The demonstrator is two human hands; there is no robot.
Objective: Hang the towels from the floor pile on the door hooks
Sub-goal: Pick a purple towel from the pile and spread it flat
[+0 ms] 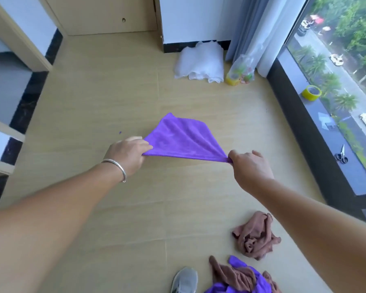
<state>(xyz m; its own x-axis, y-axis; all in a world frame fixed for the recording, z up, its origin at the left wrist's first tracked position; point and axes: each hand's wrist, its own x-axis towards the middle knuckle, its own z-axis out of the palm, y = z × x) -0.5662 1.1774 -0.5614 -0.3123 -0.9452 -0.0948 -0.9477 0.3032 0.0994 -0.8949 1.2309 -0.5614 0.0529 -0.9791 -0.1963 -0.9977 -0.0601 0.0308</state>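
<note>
A: Where's the purple towel (178, 138)?

B: In the air, top edge stretched side to side between left hand (128, 154) and right hand (249, 168), fingers pinching a corner each; no hooks in view.

The room is bright with soft daylight that comes in through the big window (334, 85) on the right side of the frame, and the pale floor (93, 102) looks evenly lit with only faint, soft shadows. The picture bends at the edges, so the window frame at the right and the wall edges at the upper left lean and curve. Things look a little fuzzy all over, most of all the street outside at the upper right.
</note>
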